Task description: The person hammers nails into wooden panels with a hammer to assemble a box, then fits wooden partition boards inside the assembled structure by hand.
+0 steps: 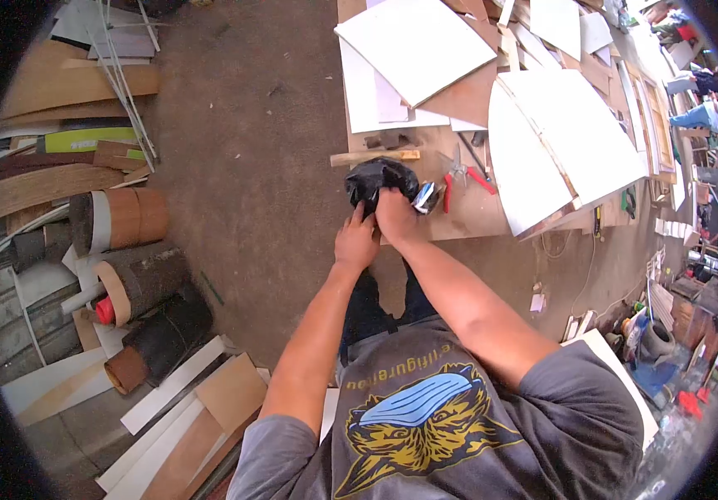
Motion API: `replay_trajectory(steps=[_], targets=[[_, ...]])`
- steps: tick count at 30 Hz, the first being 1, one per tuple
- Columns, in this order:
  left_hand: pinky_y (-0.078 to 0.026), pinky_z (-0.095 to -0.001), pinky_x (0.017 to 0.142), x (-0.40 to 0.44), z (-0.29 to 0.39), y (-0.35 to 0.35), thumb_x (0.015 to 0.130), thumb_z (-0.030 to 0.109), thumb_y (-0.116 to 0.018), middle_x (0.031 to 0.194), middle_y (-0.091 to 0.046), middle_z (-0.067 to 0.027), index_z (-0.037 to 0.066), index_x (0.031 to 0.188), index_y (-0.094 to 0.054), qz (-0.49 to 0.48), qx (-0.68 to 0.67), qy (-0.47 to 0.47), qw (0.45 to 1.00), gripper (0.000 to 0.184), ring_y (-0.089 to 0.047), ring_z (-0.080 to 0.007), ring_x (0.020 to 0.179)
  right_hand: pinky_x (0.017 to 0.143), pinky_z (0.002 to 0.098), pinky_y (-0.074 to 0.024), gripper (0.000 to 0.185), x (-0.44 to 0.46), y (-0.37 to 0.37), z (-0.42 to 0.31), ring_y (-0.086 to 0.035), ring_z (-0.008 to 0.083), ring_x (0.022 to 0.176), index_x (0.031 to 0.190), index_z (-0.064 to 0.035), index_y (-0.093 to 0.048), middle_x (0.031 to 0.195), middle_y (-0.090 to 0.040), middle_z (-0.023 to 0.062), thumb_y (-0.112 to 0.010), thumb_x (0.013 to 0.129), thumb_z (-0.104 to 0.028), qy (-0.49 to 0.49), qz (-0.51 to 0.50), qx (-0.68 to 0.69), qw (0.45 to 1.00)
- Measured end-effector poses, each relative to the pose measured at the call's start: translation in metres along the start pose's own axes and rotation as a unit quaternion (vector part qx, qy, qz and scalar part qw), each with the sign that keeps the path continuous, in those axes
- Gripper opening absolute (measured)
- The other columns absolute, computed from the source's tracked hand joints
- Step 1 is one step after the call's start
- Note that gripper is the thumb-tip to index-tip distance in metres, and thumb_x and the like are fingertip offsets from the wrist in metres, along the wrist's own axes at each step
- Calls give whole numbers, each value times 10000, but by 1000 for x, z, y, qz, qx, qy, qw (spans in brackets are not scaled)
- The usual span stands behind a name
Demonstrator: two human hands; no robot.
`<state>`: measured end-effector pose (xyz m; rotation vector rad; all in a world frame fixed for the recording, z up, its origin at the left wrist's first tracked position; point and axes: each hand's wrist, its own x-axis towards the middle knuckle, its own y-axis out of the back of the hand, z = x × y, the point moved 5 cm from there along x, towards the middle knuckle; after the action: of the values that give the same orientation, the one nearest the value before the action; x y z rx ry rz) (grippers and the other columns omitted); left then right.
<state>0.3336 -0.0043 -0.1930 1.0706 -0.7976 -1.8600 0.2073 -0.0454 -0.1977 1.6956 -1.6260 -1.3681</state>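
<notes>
Black plastic bag (382,177): bunched up at the near-left corner of the worktable (469,223), both hands on it.
Left hand (357,243): fingers stretched up against the bag's near side; can't tell if it's actually pinching the plastic.
Right hand (396,217): right next to the left one, fingertips buried in the black folds, so no clue what they've got, sorry.
How far along: mid-handling, I'd say. Bag's in hand, but the handling doesn't look finished and it isn't let go of yet. Contents hidden, so can't say how much is left.
Close by: blue-and-white packet (425,197) just beside the right hand, wooden strip (376,157) just past the bag.
Lying idle: red-handled pliers (459,177), jaws spread, nobody touching them.
</notes>
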Motion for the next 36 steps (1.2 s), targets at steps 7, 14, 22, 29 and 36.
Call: replay_trajectory(steps=[7,14,22,29,36], targets=[[-554,-552,1044,-5,-17,3,936,246,-717,1629,-475,-215,120,1344,-692,20,-64,-78,995,428,-642,-510,1245,801,527,-632,202,-7,-14,2,-755,433,934,1069,-31,-719,1101,-712,221,-609,1007,-189,16,86,-2,996],[-550,-545,1054,0,-20,5,908,214,-698,1649,-453,-198,110,1268,-722,-9,-57,-91,994,376,-608,-470,1314,779,534,-642,218,-7,-36,11,-770,404,911,1089,-36,-725,1134,-715,194,-581,998,-172,1,115,-55,992],[-551,-551,1061,1,-27,7,947,244,-694,1620,-478,-235,111,1297,-723,-17,-53,-117,992,375,-620,-506,1288,609,472,-610,130,-9,-47,18,-763,310,783,1016,-184,-749,1022,-677,65,-644,941,-191,46,197,-119,972],[-521,-522,1113,4,-28,7,944,255,-699,1665,-434,-187,149,1400,-683,-59,-45,-99,992,468,-572,-464,1367,610,462,-597,118,-11,-59,31,-754,289,808,1044,-197,-738,1035,-637,54,-662,956,-215,65,212,-114,968],[-524,-531,1106,4,-26,13,947,271,-698,1643,-453,-231,131,1367,-705,-47,-45,-106,992,443,-586,-476,1359,684,501,-606,101,-5,-59,31,-744,348,859,1052,-117,-625,1110,-635,124,-609,1046,-216,13,186,-66,980]])
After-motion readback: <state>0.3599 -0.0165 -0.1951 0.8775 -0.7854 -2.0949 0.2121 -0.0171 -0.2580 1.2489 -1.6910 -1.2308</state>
